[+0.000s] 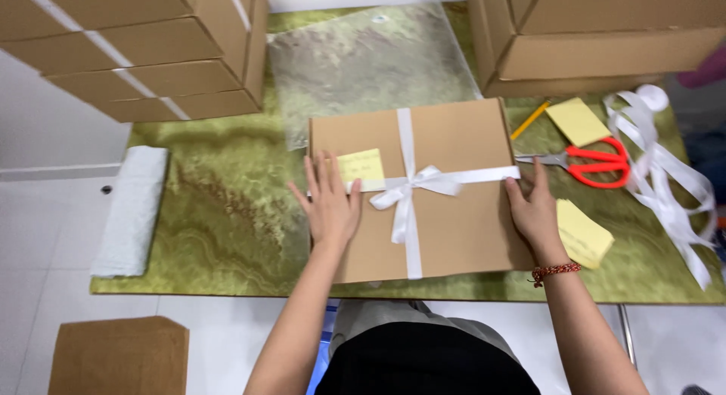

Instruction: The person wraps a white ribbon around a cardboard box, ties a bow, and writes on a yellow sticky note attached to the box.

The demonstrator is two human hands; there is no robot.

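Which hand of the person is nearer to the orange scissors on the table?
The right hand. It rests on the right edge of the cardboard box, just left of the orange scissors. The left hand lies flat on the box's left side, much farther away.
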